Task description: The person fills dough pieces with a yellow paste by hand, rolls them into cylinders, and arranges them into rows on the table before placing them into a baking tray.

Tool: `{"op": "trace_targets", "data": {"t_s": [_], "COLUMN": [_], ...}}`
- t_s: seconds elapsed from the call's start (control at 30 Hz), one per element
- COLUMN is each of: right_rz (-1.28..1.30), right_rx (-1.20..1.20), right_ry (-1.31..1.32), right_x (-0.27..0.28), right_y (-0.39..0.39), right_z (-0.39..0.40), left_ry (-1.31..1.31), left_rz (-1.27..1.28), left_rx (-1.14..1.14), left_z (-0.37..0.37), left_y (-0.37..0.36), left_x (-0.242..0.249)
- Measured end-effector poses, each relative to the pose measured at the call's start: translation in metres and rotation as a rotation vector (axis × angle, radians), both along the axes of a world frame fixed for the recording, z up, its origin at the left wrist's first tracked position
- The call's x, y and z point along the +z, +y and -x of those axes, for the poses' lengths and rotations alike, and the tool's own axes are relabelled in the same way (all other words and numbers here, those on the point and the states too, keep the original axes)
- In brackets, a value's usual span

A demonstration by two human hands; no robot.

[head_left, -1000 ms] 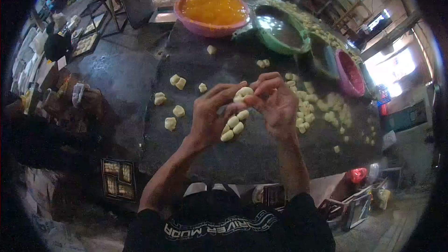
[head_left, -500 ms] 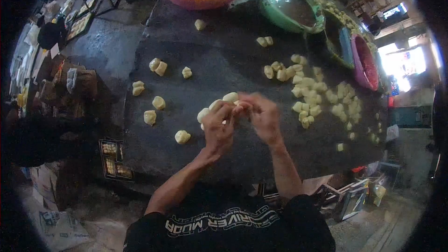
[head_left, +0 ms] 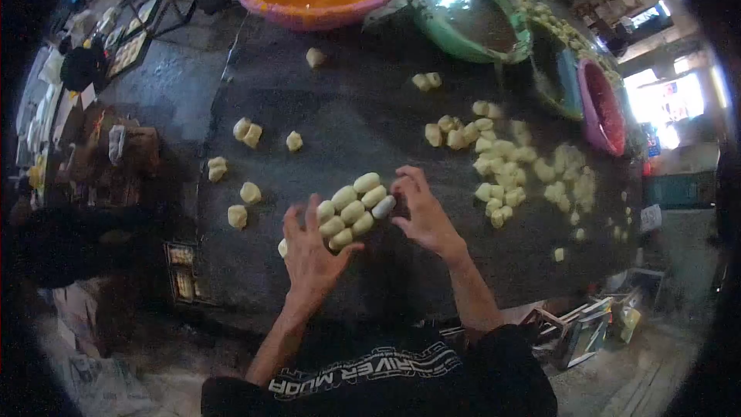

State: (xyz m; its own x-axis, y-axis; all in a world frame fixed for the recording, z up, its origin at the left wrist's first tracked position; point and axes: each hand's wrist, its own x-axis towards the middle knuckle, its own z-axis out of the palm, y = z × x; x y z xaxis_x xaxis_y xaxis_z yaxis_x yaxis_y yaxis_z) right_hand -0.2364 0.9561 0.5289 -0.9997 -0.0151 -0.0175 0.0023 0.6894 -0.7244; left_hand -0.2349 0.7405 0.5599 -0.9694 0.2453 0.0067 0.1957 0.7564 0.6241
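Observation:
A tight cluster of smooth, pale dough balls (head_left: pixel 352 212) lies on the dark tabletop (head_left: pixel 347 116) in front of me, set side by side in short rows. My left hand (head_left: pixel 312 255) is at its left edge, fingers spread and thumb stretched out below it. One more dough lump (head_left: pixel 283 248) shows partly from behind that hand. To the right, my right hand (head_left: pixel 426 220) curves open, its fingertips close to a whiter ball (head_left: pixel 383 207) at the cluster's end. Both palms face the group.
Loose dough lumps (head_left: pixel 248 132) are scattered on the left. A large pile of cut dough pieces (head_left: pixel 505 166) spreads to the right. Along the far edge stand a pink basin (head_left: pixel 297 22) of orange liquid, a green basin (head_left: pixel 505 52) and another pink basin (head_left: pixel 594 112).
My hands, which were close together over the cluster, have parted to either side, fingers opening. The dough balls now show uncovered between them. The view has shifted slightly.

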Motion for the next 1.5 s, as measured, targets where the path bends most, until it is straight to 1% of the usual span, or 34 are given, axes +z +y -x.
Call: {"op": "trace_targets", "data": {"t_s": [0.07,0.13,0.17,0.23,0.27,0.3,0.33,0.37,0.4,0.47,0.5,0.57,0.6,0.63,0.67,0.7,0.73,0.77,0.83,0.87,0.9,0.93,0.97,1.0,1.03,1.07,1.1,1.13,1.2,1.27,1.3,1.37,1.43,1.5], "right_rz": [-0.033,-0.167,-0.171,-0.007,-0.005,0.049,0.102,0.103,0.024,-0.072,-0.093,-0.332,-0.498,-0.665,-0.667,-0.521,-0.374,-0.378,0.267,0.227,0.228,0.01,-0.207,-0.35,-0.35,-0.245,-0.14,-0.137,0.264,0.214,0.162,0.126,0.543,1.27], "right_rx": [0.077,0.311,0.305,0.49,0.482,0.355,0.231,0.226,0.158,0.011,-0.062,-0.283,-0.25,-0.215,-0.221,-0.278,-0.334,-0.335,-0.531,-0.425,-0.426,-0.32,-0.21,-0.181,-0.185,-0.221,-0.258,-0.262,-0.212,-0.19,-0.16,-0.198,-0.169,-0.019], "right_ry": [-0.093,0.045,0.051,-0.242,-0.243,-0.278,-0.309,-0.307,-0.277,-0.129,-0.009,0.242,0.324,0.407,0.407,0.33,0.258,0.271,0.188,0.178,0.171,0.108,0.051,0.046,0.04,0.117,0.196,0.193,0.212,0.285,0.361,0.41,0.007,0.384], "right_x": [0.001,-0.018,-0.019,-0.011,-0.005,0.004,0.012,0.017,0.021,0.027,0.031,-0.002,-0.012,-0.02,-0.031,-0.033,-0.034,-0.035,-0.005,-0.001,-0.004,-0.007,-0.009,-0.011,-0.006,-0.002,0.005,0.015,0.031,0.013,0.011,0.016,0.021,0.008], "right_y": [-0.005,-0.014,-0.012,-0.012,-0.012,-0.011,-0.013,-0.018,-0.022,-0.024,-0.016,0.022,0.039,0.054,0.065,0.068,0.069,0.069,0.037,0.03,0.025,0.02,0.017,0.016,0.013,0.012,0.008,-0.002,-0.021,-0.02,-0.018,-0.002,0.027,0.059], "right_z": [0.005,0.028,0.036,0.045,0.035,0.024,0.018,0.012,0.004,0.001,0.009,0.035,0.048,0.059,0.064,0.065,0.066,0.066,0.045,0.039,0.034,0.03,0.028,0.023,0.021,0.017,0.015,0.013,0.01,0.013,0.016,0.016,0.011,0.022], "left_ry": [-0.183,-0.124,-0.073,-0.115,-0.159,-0.152,-0.078,-0.013,-0.017,-0.098,-0.089,0.015,0.012,-0.025,-0.059,-0.058,-0.096,-0.124,-0.059,0.002,0.237,0.47,0.468,0.497,0.521,0.509,0.277,0.047,-0.04,-0.412,-0.411,-0.571,-0.648,-0.712], "left_rz": [0.121,0.101,0.085,-0.02,-0.117,-0.117,-0.202,-0.285,-0.285,0.043,0.042,0.264,0.265,0.225,0.185,0.187,0.033,-0.127,-0.171,-0.213,-0.136,-0.059,-0.06,0.062,0.186,0.189,-0.064,-0.313,-0.533,-0.686,-0.688,-0.801,-0.881,-1.433], "left_rx": [0.027,-0.031,-0.084,-0.149,-0.214,-0.22,-0.317,-0.417,-0.422,-0.439,-0.441,-0.41,-0.416,-0.316,-0.215,-0.222,-0.25,-0.269,-0.203,-0.141,-0.052,0.038,0.039,0.019,-0.001,-0.006,-0.028,-0.05,-0.193,-0.186,-0.184,-0.285,-0.341,-0.147], "left_z": [-0.004,0.004,0.009,0.027,0.035,0.044,0.053,0.057,0.057,0.056,0.054,0.046,0.043,0.042,0.042,0.041,0.043,0.049,0.062,0.071,0.086,0.102,0.118,0.136,0.142,0.141,0.139,0.138,0.12,0.094,0.092,0.094,0.1,0.109], "left_y": [0.003,0.012,0.015,0.004,-0.004,-0.009,-0.014,-0.017,-0.016,-0.012,-0.014,-0.021,-0.022,-0.022,-0.022,-0.026,-0.03,-0.031,-0.031,-0.029,-0.025,-0.021,-0.024,-0.03,-0.029,-0.028,-0.023,-0.016,0.014,0.048,0.056,0.065,0.065,0.067], "left_x": [-0.016,-0.041,-0.05,-0.052,-0.053,-0.049,-0.04,-0.034,-0.031,-0.024,-0.016,-0.002,-0.002,-0.004,-0.006,-0.011,-0.019,-0.025,-0.029,-0.032,-0.039,-0.048,-0.061,-0.075,-0.076,-0.079,-0.065,-0.055,-0.049,-0.029,-0.024,-0.018,-0.032,-0.051]}}
